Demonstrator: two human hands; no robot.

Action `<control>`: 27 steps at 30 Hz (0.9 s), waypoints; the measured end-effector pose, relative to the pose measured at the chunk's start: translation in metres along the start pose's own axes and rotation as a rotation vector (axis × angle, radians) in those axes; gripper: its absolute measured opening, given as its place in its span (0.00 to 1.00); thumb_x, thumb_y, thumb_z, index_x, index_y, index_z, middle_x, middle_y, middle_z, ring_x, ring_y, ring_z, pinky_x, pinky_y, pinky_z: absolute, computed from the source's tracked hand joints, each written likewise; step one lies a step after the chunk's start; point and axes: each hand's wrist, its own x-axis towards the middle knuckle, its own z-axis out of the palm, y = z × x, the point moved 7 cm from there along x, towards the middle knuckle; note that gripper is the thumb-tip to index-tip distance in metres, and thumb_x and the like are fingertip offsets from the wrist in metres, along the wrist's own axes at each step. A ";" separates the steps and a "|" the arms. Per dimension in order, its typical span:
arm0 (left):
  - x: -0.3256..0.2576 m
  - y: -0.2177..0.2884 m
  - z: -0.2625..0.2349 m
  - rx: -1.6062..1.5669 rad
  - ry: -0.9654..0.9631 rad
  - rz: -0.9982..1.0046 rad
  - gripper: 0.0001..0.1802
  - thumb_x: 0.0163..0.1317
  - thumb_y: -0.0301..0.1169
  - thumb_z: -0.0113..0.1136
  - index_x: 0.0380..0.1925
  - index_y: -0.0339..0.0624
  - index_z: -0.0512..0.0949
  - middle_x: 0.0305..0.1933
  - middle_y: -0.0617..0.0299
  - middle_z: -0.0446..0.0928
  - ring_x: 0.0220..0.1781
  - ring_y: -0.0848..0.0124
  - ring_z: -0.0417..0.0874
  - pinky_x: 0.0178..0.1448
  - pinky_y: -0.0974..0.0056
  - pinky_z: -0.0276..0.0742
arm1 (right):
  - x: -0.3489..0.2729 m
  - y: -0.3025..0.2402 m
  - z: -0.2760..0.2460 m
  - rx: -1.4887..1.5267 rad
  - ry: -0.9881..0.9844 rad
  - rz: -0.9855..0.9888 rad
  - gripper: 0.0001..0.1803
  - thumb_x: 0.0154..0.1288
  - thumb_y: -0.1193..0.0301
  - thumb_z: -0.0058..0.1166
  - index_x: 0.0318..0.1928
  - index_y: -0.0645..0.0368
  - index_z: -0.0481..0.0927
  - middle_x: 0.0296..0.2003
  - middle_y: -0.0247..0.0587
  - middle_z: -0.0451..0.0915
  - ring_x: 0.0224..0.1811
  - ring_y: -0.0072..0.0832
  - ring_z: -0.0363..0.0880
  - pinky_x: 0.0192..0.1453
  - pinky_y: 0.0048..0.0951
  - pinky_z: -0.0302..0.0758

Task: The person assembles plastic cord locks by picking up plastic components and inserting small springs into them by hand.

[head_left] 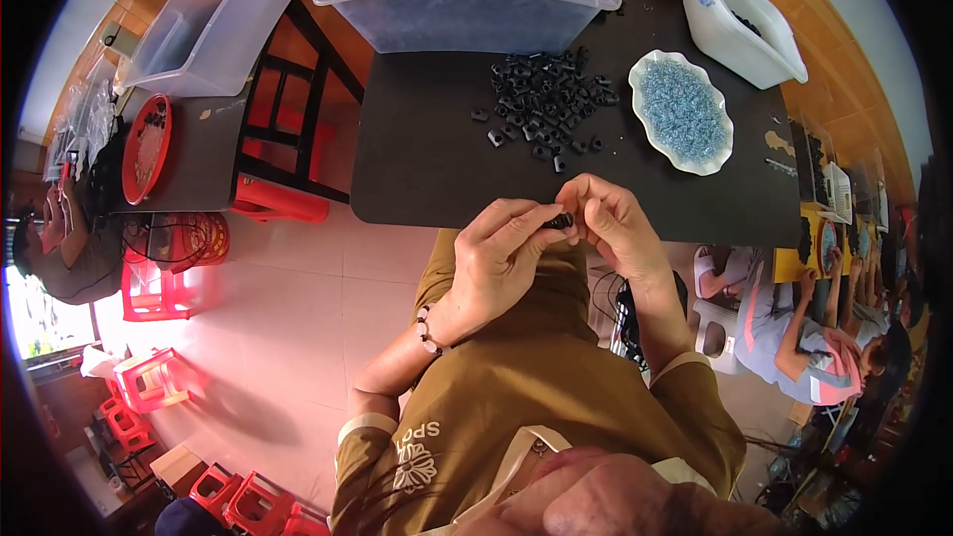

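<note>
Just off the near edge of the dark table [427, 164], my left hand [501, 256] pinches a small black plastic piece [559, 221] between thumb and fingers. My right hand [623, 230] is curled close to the piece's right end, its fingertips beside it. Whether those fingers hold a tiny part is too small to see. Beyond my hands lies a loose pile of small black plastic parts [556, 94]. To its right, a white scalloped dish [643, 129] holds many tiny clear-blue pieces [685, 109].
A large translucent bin [467, 22] full of black parts stands at the table's back. At the back right is a white tub [735, 45]. A side table on the left bears an empty-looking bin [213, 30] and a red tray [149, 149]. Other people sit working on both sides.
</note>
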 end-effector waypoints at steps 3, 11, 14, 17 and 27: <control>0.000 -0.002 -0.002 -0.035 0.045 -0.015 0.16 0.53 0.20 0.74 0.44 0.38 0.87 0.49 0.56 0.79 0.40 0.63 0.85 0.41 0.62 0.84 | -0.005 0.010 0.005 0.128 -0.056 0.037 0.30 0.72 0.47 0.59 0.54 0.65 0.80 0.44 0.35 0.82 0.41 0.16 0.77 0.48 0.20 0.75; -0.002 0.002 0.007 0.003 -0.060 -0.002 0.18 0.54 0.21 0.74 0.48 0.39 0.86 0.48 0.56 0.78 0.42 0.64 0.83 0.43 0.63 0.84 | -0.010 0.024 0.013 0.365 -0.171 0.079 0.30 0.75 0.51 0.56 0.57 0.68 0.80 0.46 0.40 0.84 0.46 0.23 0.82 0.56 0.28 0.78; -0.003 0.003 0.008 -0.017 -0.101 -0.026 0.19 0.54 0.21 0.73 0.48 0.39 0.86 0.47 0.56 0.78 0.42 0.63 0.83 0.43 0.62 0.84 | -0.013 0.028 0.013 0.483 -0.158 0.104 0.28 0.76 0.53 0.55 0.58 0.69 0.80 0.47 0.44 0.85 0.48 0.26 0.83 0.59 0.30 0.78; -0.005 0.003 0.009 -0.001 -0.140 -0.005 0.18 0.54 0.21 0.73 0.48 0.38 0.85 0.47 0.56 0.78 0.42 0.62 0.83 0.43 0.61 0.84 | -0.016 0.031 0.013 0.535 -0.157 0.128 0.25 0.76 0.56 0.55 0.57 0.69 0.81 0.48 0.46 0.86 0.50 0.29 0.84 0.61 0.33 0.78; -0.006 0.003 0.008 0.012 -0.169 -0.066 0.16 0.54 0.22 0.73 0.45 0.38 0.86 0.46 0.57 0.80 0.41 0.62 0.84 0.44 0.59 0.83 | -0.020 0.031 0.020 0.479 -0.099 0.111 0.28 0.76 0.53 0.55 0.55 0.70 0.82 0.47 0.45 0.87 0.47 0.29 0.86 0.57 0.32 0.81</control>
